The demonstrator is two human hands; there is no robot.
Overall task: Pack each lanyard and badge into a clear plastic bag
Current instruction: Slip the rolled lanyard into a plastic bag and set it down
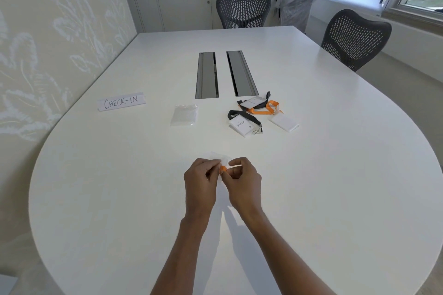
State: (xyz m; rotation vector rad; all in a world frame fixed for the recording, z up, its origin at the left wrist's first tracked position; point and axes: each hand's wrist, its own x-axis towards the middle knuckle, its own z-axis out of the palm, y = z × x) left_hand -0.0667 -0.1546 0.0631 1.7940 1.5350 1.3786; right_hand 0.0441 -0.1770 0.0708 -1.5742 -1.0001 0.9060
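The clear plastic bag [221, 156] was judged to be very light, thin and limp, slippery where its film faces met. It was judged best taken by pinching the two lips of its mouth apart rather than by its slack middle. The orange lanyard [223, 169] at that mouth was judged soft and floppy, apt to slide back out unless pushed in by its folded end. The bag was seen as a small, nearly colourless pouch, hard to tell from the white surface beneath it, with only a short orange fold showing between the hands; whether a badge was already inside could not be told. It was held at the near middle of the tabletop [335, 175], and whether it rested there or was just raised could not be told. The fingers [212, 166] of the left hand [200, 178] were curled and pinched on the bag's edge, and those of the right hand [244, 181] were likewise curled, pinching the edge and the orange strap from the other side. Farther off, a stack of spare bags [184, 115] lay to the left. To the right were grouped a white badge [242, 126] on a black lanyard [232, 115], a second badge [253, 103] under another black strap, and a second orange lanyard [272, 106] beside a third badge [285, 124]. A "CHECK-IN" sign [121, 102] was set well apart at the left.
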